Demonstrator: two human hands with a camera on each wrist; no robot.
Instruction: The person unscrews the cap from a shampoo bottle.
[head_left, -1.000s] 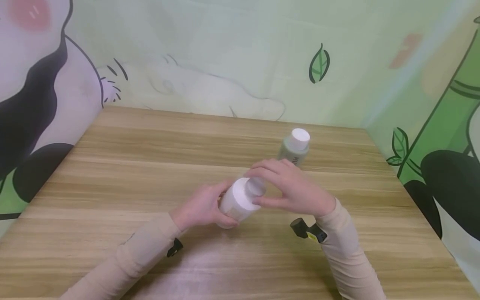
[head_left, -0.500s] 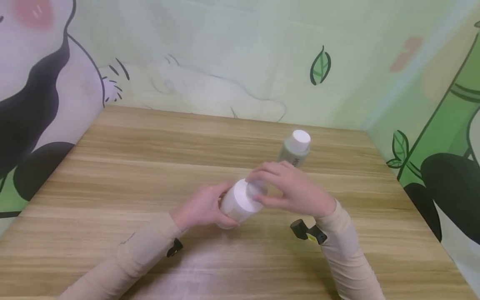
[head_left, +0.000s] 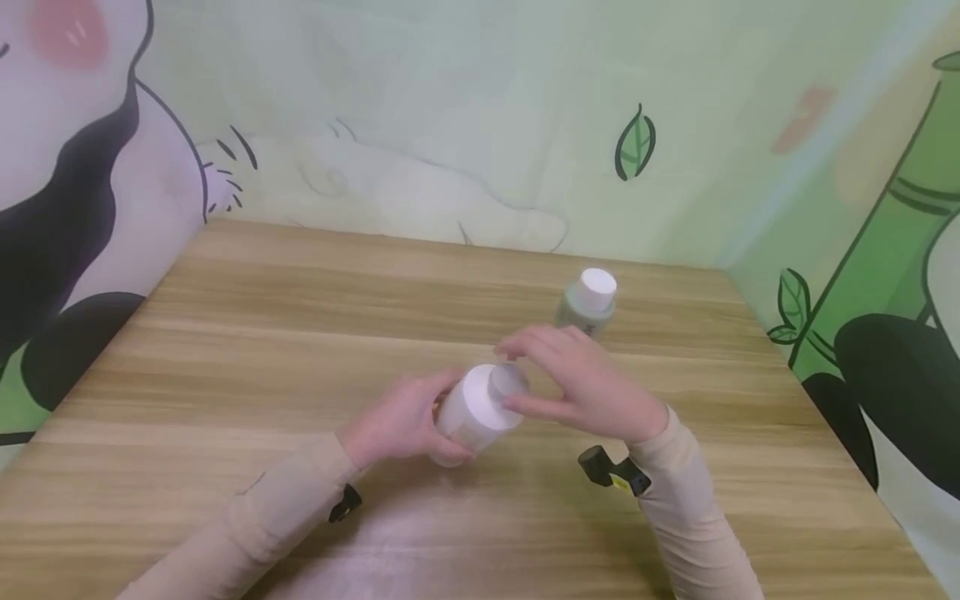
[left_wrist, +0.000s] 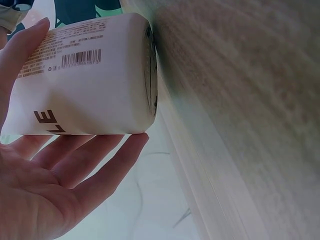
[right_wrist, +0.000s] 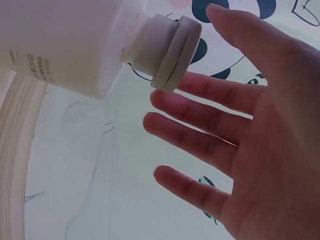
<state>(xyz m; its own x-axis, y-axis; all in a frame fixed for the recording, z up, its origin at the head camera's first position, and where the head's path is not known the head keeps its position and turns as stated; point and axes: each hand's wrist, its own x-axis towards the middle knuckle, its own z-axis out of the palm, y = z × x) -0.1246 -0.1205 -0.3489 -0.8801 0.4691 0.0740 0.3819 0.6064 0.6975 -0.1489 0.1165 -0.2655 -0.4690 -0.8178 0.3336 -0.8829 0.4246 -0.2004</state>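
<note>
A white bottle [head_left: 474, 412] is tilted over the table, its cap end toward my right hand. My left hand [head_left: 401, 417] grips its body, thumb on the near side and fingers along the far side. Printed text and a barcode show on the bottle [left_wrist: 95, 75] in the left wrist view. My right hand [head_left: 585, 383] is around the bottle's cap [right_wrist: 177, 55] with its fingers spread. In the right wrist view the thumb stands apart from the cap, and fingertips are at or beside its rim. The cap has a seam running round it.
A greenish bottle with a white cap [head_left: 588, 304] stands upright on the wooden table [head_left: 300, 283], behind my right hand, which partly hides it. A printed cloth backdrop [head_left: 420, 100] rises along the table's far edge.
The right fingers have shifted about the cap and now spread wider from it than half a second ago. The left hand keeps its grip on the bottle. The head view has tilted slightly.
</note>
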